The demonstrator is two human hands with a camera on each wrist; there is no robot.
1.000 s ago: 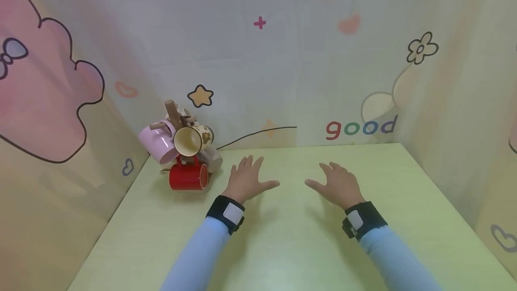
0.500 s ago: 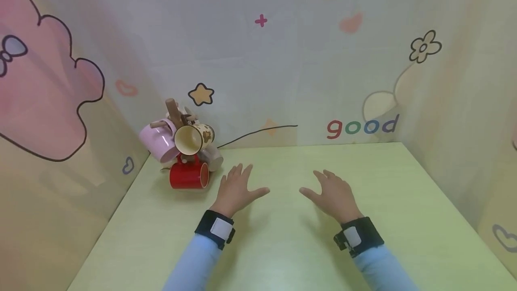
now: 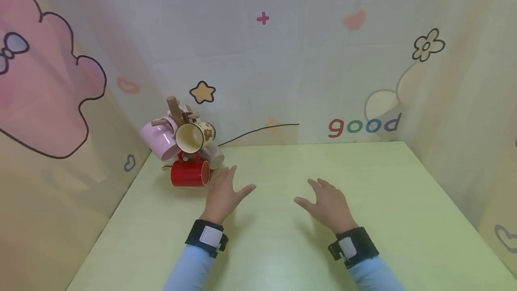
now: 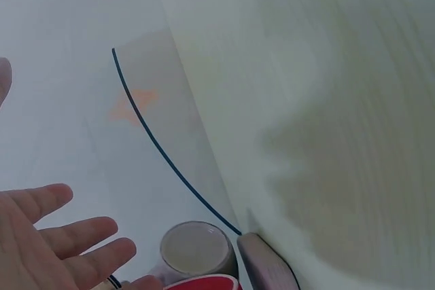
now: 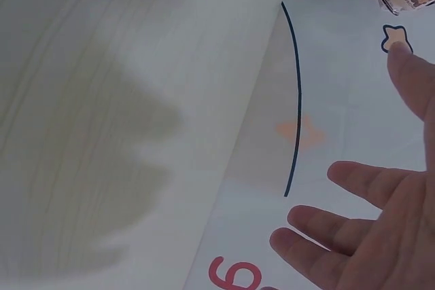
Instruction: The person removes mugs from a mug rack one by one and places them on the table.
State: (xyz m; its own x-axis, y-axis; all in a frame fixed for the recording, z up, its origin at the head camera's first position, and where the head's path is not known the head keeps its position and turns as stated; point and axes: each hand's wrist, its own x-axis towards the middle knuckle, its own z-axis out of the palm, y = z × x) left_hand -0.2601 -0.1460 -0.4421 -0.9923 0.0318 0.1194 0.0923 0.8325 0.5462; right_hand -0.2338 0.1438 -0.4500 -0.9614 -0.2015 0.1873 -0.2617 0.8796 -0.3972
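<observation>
My left hand (image 3: 221, 196) hovers over the table with fingers spread, holding nothing, its fingertips close to the red mug in the head view. My right hand (image 3: 329, 205) is also held out over the table, fingers apart and nothing in it. At the back left stands a wooden mug tree (image 3: 174, 109) with mugs hanging from it. A red mug (image 3: 189, 173) hangs lowest, on its side. Above it are a cream patterned mug (image 3: 190, 138) with its mouth facing forward and a lilac mug (image 3: 160, 140). A pale greyish mug (image 3: 214, 155) hangs partly hidden behind them.
The pale green tabletop (image 3: 274, 246) spreads before both hands and ends at a printed curtain (image 3: 226, 35) behind. More of that curtain (image 3: 48, 201) runs along the left side. Wrist bands (image 3: 206, 237) sit on both wrists.
Both hands have drawn back toward the person and drifted left, the left hand nearing the red mug. The mugs stay on the tree; the head view has shifted slightly.
</observation>
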